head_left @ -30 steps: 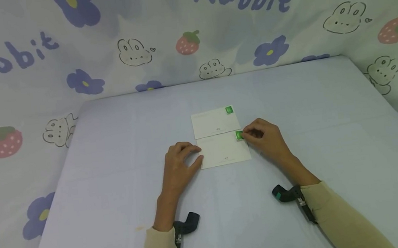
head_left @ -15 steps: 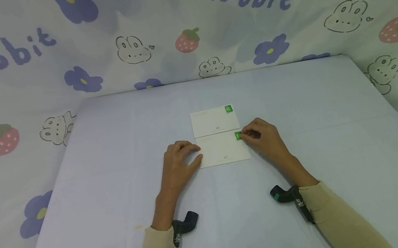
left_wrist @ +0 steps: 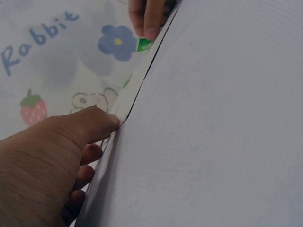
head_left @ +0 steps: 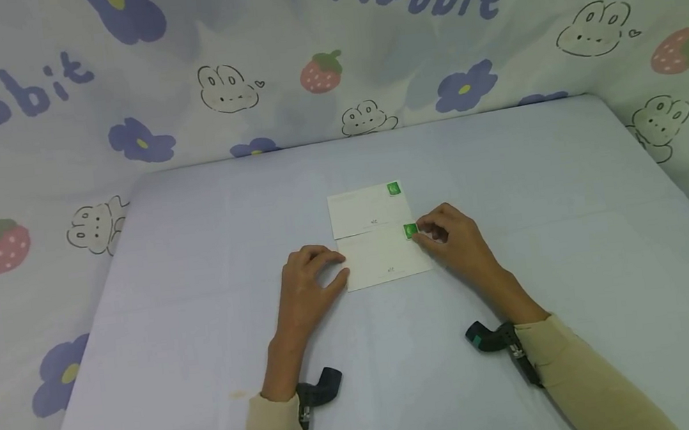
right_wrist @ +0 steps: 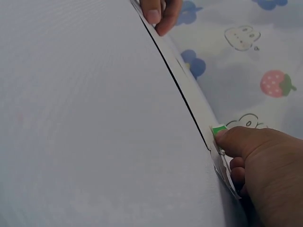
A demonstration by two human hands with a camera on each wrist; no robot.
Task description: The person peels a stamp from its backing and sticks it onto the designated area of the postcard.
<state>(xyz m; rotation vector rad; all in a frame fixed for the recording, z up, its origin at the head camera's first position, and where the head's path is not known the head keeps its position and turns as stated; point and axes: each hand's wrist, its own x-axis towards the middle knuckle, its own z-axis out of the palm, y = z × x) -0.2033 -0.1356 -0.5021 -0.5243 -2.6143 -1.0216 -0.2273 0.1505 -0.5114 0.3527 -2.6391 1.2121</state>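
Note:
Two pale envelopes lie one beyond the other on the white-covered table, their long edges meeting. The far envelope [head_left: 366,211] bears a green stamp at its upper right corner. On the near envelope [head_left: 377,259], another green stamp [head_left: 411,231] sits at the upper right corner. My right hand [head_left: 456,235] pinches with thumb and index finger at this stamp's right edge; in the right wrist view the thumb covers part of the stamp [right_wrist: 219,129]. At the near envelope's left edge, my left hand [head_left: 309,285] touches with thumb and fingertips spread apart.
White cloth covers the table [head_left: 198,258]. Behind and at the sides hangs a curtain [head_left: 282,39] printed with rabbits, strawberries and blue flowers. Both wrists carry a small black camera, such as the left wrist camera [head_left: 325,387].
The near envelope's right end has shifted slightly away from me, against the far envelope. My right fingertips now cover less of its stamp. The left hand stays in place.

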